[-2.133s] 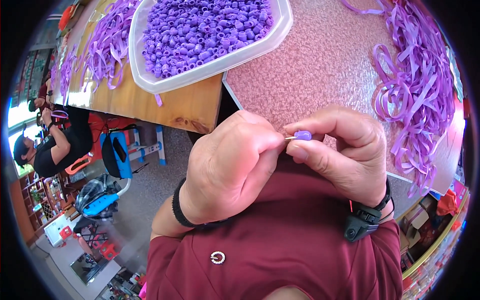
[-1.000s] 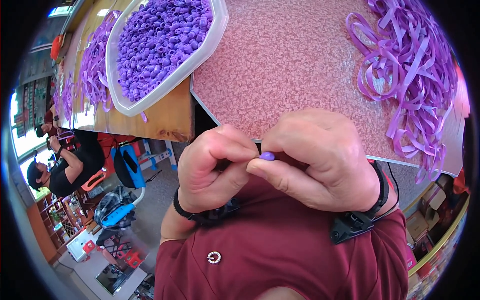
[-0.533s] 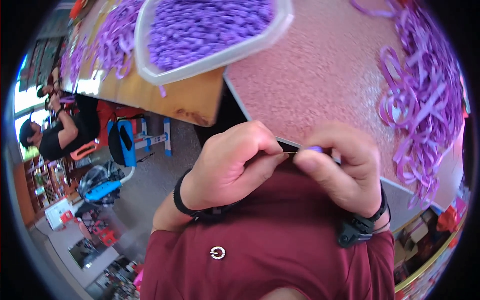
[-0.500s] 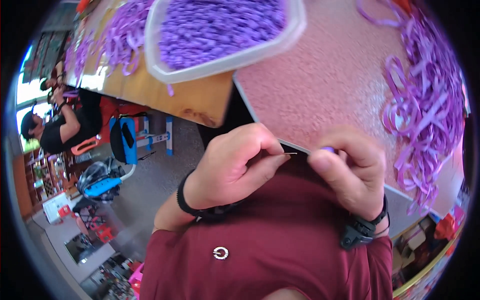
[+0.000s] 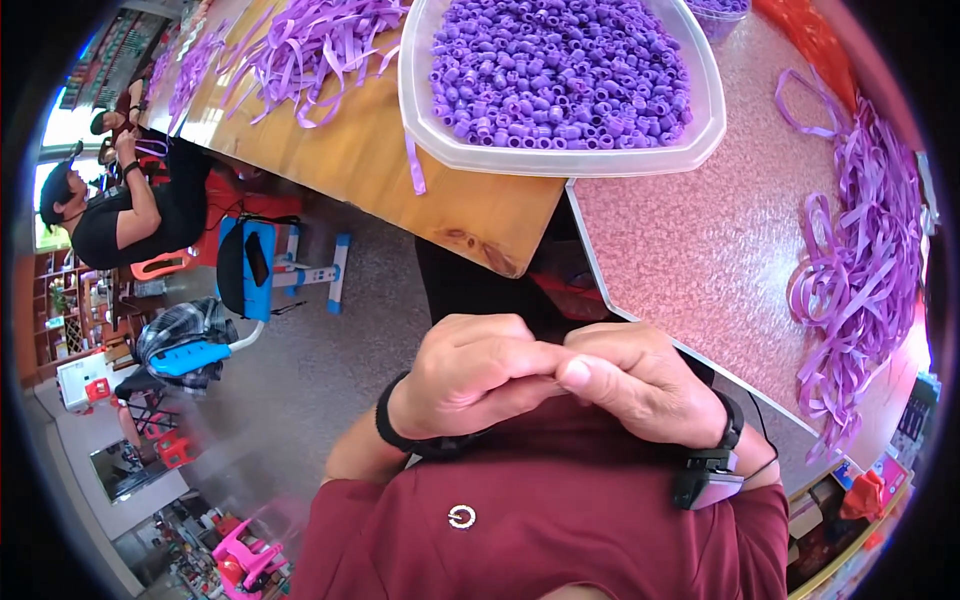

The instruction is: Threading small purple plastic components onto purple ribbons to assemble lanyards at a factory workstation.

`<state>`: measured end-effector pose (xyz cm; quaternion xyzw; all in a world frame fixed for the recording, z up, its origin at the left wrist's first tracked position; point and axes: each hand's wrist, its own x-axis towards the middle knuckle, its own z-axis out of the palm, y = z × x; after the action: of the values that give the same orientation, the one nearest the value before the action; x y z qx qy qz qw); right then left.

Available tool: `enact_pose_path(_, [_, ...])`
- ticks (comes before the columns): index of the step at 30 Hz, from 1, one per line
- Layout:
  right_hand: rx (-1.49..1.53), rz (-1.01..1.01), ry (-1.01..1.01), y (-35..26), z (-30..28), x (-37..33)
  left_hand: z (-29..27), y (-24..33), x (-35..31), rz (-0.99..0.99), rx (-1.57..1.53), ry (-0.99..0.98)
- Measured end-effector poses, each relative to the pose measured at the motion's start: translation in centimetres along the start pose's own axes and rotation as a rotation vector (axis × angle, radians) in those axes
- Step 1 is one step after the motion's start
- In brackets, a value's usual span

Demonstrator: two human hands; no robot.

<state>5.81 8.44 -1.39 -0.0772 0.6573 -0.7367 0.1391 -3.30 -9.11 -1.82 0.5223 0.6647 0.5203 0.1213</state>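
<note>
In front of my maroon shirt, my left hand (image 5: 470,372) and my right hand (image 5: 648,388) meet with their fingertips touching. The fingers of both are pinched closed, and whatever sits between them is hidden. Beyond them stands a translucent plastic tub (image 5: 560,162), full of small purple barrel-shaped plastic pieces (image 5: 560,75). It rests across a wooden tabletop (image 5: 370,175) and a pink speckled tabletop (image 5: 690,245). A heap of purple ribbons (image 5: 865,240) lies on the right side of the pink top.
More purple ribbons (image 5: 320,45) are spread over the wooden top. Behind the tub is a smaller tub (image 5: 722,18) of purple pieces. To the left, a person in black (image 5: 130,210) sits near a blue padded frame (image 5: 258,265). A pink plastic object (image 5: 240,555) is at lower left.
My hands were apart, the left pinching a thin needle-like piece and the right a small purple piece. Now they have come together. The view has shifted, showing more of the tub.
</note>
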Motion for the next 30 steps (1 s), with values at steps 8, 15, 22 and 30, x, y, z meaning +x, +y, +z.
enact_pose_path(8, [-0.020, 0.000, -0.130, 0.3, 1.5, 3.2, -3.9, 0.0, -7.2, -0.343, 0.175, 0.315])
enact_pose_path(15, [-0.197, -0.048, -0.010, -0.3, 0.2, 2.7, -15.8, -5.5, -30.0, -1.169, 0.256, 1.170])
enact_pose_path(22, [-0.264, 0.043, 0.245, -0.9, -1.8, -0.1, -16.4, -7.1, -47.2, -1.364, 0.058, 1.816])
enact_pose_path(30, [-0.387, 0.054, 0.248, -2.2, -2.6, -0.4, -12.5, -4.7, -9.3, -0.632, 0.195, 0.801])
